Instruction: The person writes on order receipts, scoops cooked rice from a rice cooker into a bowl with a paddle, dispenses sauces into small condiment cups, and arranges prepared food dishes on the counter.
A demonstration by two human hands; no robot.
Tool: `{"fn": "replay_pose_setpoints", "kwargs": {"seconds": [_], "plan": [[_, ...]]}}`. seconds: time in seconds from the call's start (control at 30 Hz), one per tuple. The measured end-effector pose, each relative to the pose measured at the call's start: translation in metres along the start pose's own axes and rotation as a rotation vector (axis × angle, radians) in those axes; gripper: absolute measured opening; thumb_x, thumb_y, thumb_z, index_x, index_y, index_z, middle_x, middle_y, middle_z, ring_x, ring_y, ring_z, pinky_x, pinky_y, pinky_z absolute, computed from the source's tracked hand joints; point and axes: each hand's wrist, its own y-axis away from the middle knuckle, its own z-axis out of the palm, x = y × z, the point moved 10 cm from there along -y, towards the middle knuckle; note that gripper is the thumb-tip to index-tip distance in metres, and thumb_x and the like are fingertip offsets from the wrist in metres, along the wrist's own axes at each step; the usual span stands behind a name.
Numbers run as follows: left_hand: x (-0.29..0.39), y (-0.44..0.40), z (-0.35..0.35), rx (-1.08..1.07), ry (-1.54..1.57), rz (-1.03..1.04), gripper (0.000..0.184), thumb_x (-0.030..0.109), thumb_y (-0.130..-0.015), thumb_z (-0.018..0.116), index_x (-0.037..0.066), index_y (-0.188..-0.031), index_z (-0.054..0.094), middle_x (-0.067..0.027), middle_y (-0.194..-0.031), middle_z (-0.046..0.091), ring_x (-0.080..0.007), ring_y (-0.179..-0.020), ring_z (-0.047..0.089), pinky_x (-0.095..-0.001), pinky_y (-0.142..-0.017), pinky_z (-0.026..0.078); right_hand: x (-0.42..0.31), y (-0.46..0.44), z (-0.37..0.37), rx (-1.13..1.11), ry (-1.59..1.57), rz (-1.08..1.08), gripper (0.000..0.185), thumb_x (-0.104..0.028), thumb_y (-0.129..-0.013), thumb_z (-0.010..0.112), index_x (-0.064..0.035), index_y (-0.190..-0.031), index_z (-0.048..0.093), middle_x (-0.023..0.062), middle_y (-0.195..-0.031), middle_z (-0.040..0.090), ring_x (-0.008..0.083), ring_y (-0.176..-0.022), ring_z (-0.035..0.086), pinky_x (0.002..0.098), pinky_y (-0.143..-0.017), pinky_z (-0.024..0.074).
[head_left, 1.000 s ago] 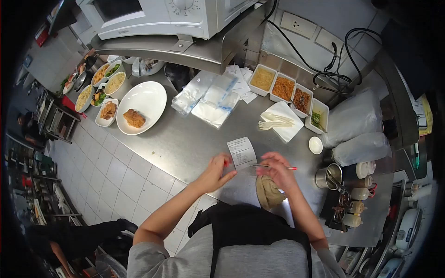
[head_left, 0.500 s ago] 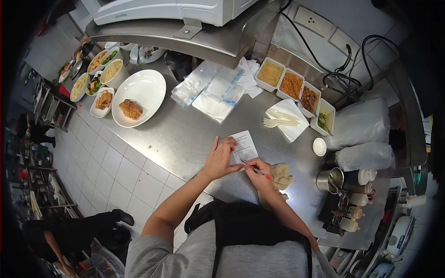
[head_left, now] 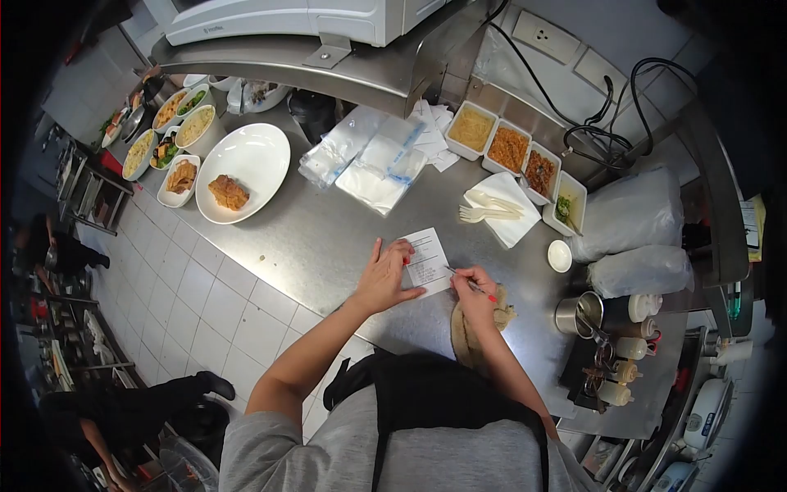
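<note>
Looks like marking the slip (head_left: 427, 269) near the table's (head_left: 328, 238) front edge: right hand (head_left: 475, 301) gripping the pen (head_left: 484, 291), left hand (head_left: 381, 280) splayed open; next stroke needs the slip steady.

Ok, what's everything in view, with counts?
Metal counter: 1, silver, centre
Printed paper slip: 1, white, counter's front
Slim pen: 1, red-ended, by slip
Crumpled cloth: 1, tan, near pen
Large plate: 1, white, counter's left
Fried piece: 1, brown, on plate
Rectangular food tubs: 4, white, back right
Paper napkin: 1, white, before tubs
Slim cutlery: count unclear, cream, on napkin
Small round dish: 1, white, right
Plastic bags: several, clear, back middle
Cylindrical pot: 1, silver, right
Squeeze bottles: several, mixed colours, right
Boxy appliance: 1, white, overhead
Food bowls: several, white, left
People: 2, dark-clothed, left
Left hand: 1, bare, on slip
Right hand: 1, bare, holding pen
</note>
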Motion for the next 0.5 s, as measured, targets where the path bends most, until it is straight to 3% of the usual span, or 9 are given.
{"fn": "replay_pose_setpoints", "kwargs": {"seconds": [0.03,0.13,0.23,0.33,0.37,0.5], "plan": [[0.0,0.001,-0.001,0.003,-0.003,0.009,0.067,0.041,-0.063,0.078,0.007,-0.102,0.035,-0.0107,-0.119,0.043,-0.0288,-0.118,0.042,-0.0583,-0.106,0.015,0.007,-0.001,0.002,-0.009,-0.158,0.113,0.007,-0.002,-0.08,0.061,-0.0009,-0.087,0.063,0.0093,-0.082,0.067,0.0157,-0.071,0.063,0.0258,-0.063,0.0477],[0.007,0.001,-0.009,0.014,0.003,0.046,0.07,0.049,-0.063,0.076,0.006,-0.102,0.036,-0.0123,-0.118,0.042,-0.0302,-0.117,0.041,-0.0592,-0.106,0.013,-0.037,0.007,0.024,-0.23,-0.337,0.079,0.02,-0.014,-0.089,0.057,0.0014,-0.101,0.061,0.0121,-0.092,0.066,0.0188,-0.084,0.063,0.0277,-0.07,0.0484],[0.017,0.001,-0.012,-0.034,0.013,0.067,0.071,0.054,-0.063,0.074,0.006,-0.101,0.038,-0.0122,-0.114,0.042,-0.0303,-0.113,0.042,-0.0591,-0.105,0.012,-0.061,0.017,0.041,-0.411,-0.497,0.139,0.036,-0.031,-0.094,0.049,0.0024,-0.102,0.062,0.0139,-0.097,0.066,0.0183,-0.092,0.061,0.0273,-0.075,0.046],[0.028,-0.001,-0.014,-0.056,0.006,0.102,0.073,0.056,-0.062,0.075,0.006,-0.101,0.038,-0.0116,-0.112,0.042,-0.0302,-0.112,0.041,-0.0573,-0.104,0.013,-0.058,0.019,0.046,-0.453,-0.318,0.126,0.046,-0.039,-0.095,0.043,0.0013,-0.104,0.062,0.0137,-0.098,0.066,0.0184,-0.091,0.062,0.028,-0.075,0.0455],[0.033,0.0,-0.015,-0.055,0.002,0.117,0.074,0.056,-0.061,0.075,0.006,-0.102,0.038,-0.0115,-0.111,0.042,-0.0302,-0.112,0.041,-0.0566,-0.103,0.014,-0.057,0.019,0.047,-0.449,-0.296,0.129,0.042,-0.037,-0.095,0.044,0.0005,-0.103,0.063,0.012,-0.097,0.066,0.0169,-0.09,0.061,0.0272,-0.074,0.0453],[0.046,-0.003,-0.018,-0.129,0.04,0.117,0.05,0.037,-0.066,0.075,0.007,-0.095,0.047,-0.0092,-0.098,0.05,-0.0287,-0.098,0.049,-0.0475,-0.087,0.034,-0.07,0.021,0.051,-0.454,-0.191,0.066,0.032,-0.027,-0.096,0.044,-0.0021,-0.099,0.064,0.0064,-0.089,0.066,0.0135,-0.081,0.061,0.026,-0.068,0.0453]]}}
